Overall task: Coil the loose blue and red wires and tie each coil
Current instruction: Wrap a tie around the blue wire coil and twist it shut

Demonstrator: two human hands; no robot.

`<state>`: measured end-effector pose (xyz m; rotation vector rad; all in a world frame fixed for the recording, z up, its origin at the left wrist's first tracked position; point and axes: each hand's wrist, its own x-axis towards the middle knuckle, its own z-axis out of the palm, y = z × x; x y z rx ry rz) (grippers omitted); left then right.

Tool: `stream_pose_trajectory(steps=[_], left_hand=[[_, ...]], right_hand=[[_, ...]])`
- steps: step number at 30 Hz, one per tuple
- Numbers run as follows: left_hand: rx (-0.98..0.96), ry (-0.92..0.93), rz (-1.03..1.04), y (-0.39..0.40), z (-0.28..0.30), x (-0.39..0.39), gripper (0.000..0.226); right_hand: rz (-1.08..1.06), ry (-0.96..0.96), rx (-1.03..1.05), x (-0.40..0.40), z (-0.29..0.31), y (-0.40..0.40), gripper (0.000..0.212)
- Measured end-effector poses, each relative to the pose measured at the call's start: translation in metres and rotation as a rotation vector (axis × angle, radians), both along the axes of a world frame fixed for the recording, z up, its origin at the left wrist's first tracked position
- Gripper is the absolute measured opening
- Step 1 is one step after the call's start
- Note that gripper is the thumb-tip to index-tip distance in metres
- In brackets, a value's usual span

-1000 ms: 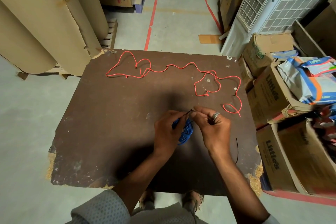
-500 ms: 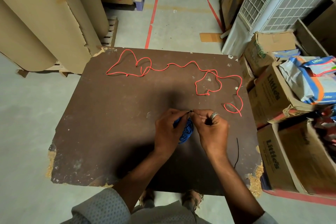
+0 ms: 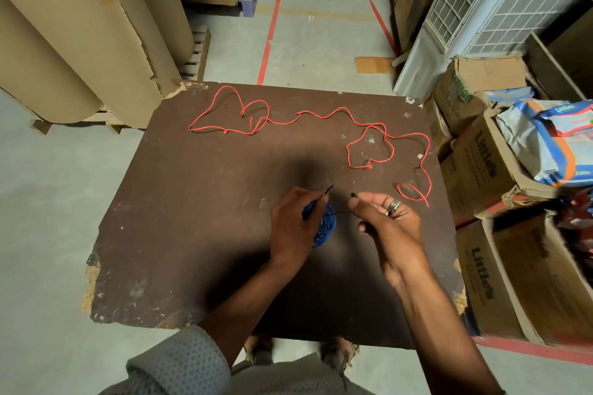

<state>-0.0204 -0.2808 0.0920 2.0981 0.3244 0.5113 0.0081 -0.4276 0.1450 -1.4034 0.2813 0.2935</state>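
Observation:
A coil of blue wire [image 3: 325,229] lies near the middle of the dark brown board [image 3: 192,202], partly under my left hand [image 3: 293,228]. A thin black tie runs across the coil. My left hand pinches one end of the tie [image 3: 329,189], which sticks up past my fingers. My right hand [image 3: 390,221], with a ring on it, pinches the other end to the right of the coil. The red wire [image 3: 369,135] sprawls loose in loops across the far side of the board, from far left to the right edge.
Open cardboard boxes [image 3: 500,170] with packets crowd the board's right side. Big brown paper rolls [image 3: 80,26] stand at the far left. A white grilled unit [image 3: 500,0] leans at the far right. A red-taped concrete aisle [image 3: 321,26] runs beyond the board.
My hands were together over the blue coil; now they have drawn apart, each holding an end of the black tie. The right hand moved right. The red wire has not moved.

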Motion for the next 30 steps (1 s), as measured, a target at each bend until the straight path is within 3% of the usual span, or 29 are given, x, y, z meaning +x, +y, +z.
stream_pose_trajectory(steps=[6,16,30], left_hand=[[0.05,-0.027,-0.041,0.003,0.003,0.006,0.014],[0.122,-0.065,-0.083,0.002,0.007,0.004,0.02],[0.161,-0.097,-0.108,0.002,0.011,-0.001,0.028]], right_hand=[[0.156,-0.147,-0.194,0.006,0.013,-0.008,0.011],[0.007,-0.259,-0.276,0.009,0.009,0.01,0.014],[0.002,-0.283,-0.317,0.006,0.004,0.016,0.017]])
